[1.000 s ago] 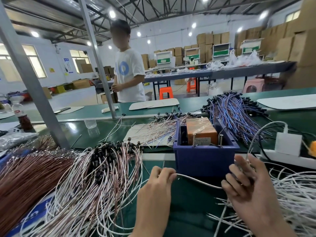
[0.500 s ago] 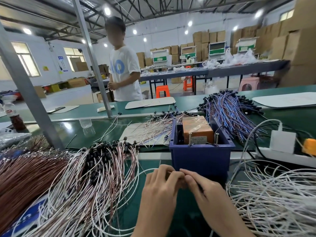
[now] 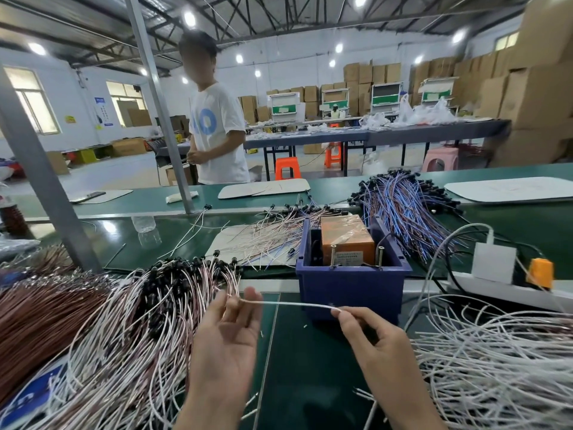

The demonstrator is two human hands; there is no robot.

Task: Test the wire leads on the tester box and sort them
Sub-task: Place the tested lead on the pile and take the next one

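A single white wire lead point(image 3: 288, 303) is stretched level between my hands, just in front of the blue bin point(image 3: 350, 290) that holds the orange tester box point(image 3: 345, 240). My left hand point(image 3: 228, 339) is palm up and pinches the lead's left end between thumb and fingers. My right hand point(image 3: 372, 339) pinches the other end with curled fingers. Two screw posts stand at the tester's front edge.
White and pink leads with black heads point(image 3: 139, 321) are piled at the left, brown wires point(image 3: 34, 321) beyond them, white leads point(image 3: 496, 367) at the right, blue ones point(image 3: 406, 209) behind the bin. A white power strip point(image 3: 502, 283) lies right. A person point(image 3: 217, 131) stands across the belt.
My hands were together in front of the bin half a second ago; now they have drawn apart and the white lead is pulled straight between them.
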